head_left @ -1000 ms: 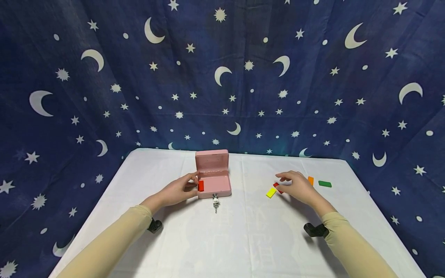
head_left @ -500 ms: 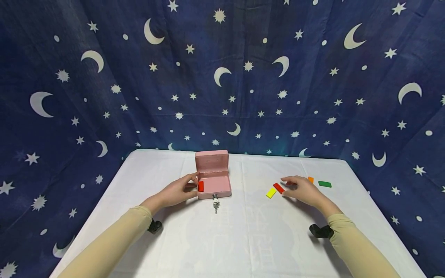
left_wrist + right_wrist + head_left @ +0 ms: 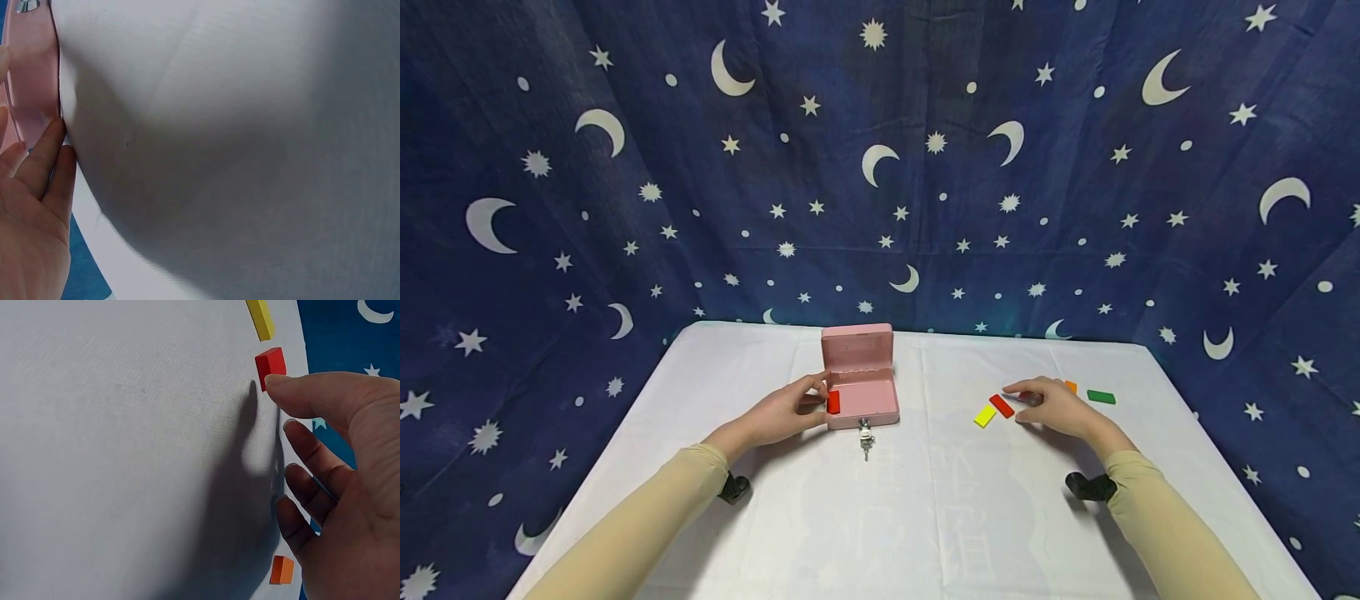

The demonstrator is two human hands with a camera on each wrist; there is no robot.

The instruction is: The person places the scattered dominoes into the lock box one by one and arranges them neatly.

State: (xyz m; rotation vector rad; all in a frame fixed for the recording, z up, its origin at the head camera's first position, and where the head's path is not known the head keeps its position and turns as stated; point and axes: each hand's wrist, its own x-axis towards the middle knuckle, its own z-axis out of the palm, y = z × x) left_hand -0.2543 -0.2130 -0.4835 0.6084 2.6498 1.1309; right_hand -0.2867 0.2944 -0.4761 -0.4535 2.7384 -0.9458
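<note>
A small pink metal cash box (image 3: 868,402) stands on the table with its lid raised, in the head view. My left hand (image 3: 784,410) holds the box's left side, thumb at the front corner and fingers along the wall. In the left wrist view, fingertips (image 3: 50,134) rest against the pink metal. Inside the box, beside that hand, is a red block (image 3: 833,402). My right hand (image 3: 1054,407) hovers with loosely bent, parted fingers and nothing between them. Its thumb overlaps a second red domino-like block (image 3: 271,364) in the right wrist view; the head view shows that block just left of the hand.
A yellow block (image 3: 985,416) lies by the red one on the white-covered table (image 3: 895,517). Behind the right hand are an orange block (image 3: 1071,387), partly hidden, and a green block (image 3: 1101,397). A key (image 3: 866,446) hangs at the box's front.
My right hand has shifted slightly right, off the red block on the table, which now shows fully in the head view. The left hand and the box have stayed put.
</note>
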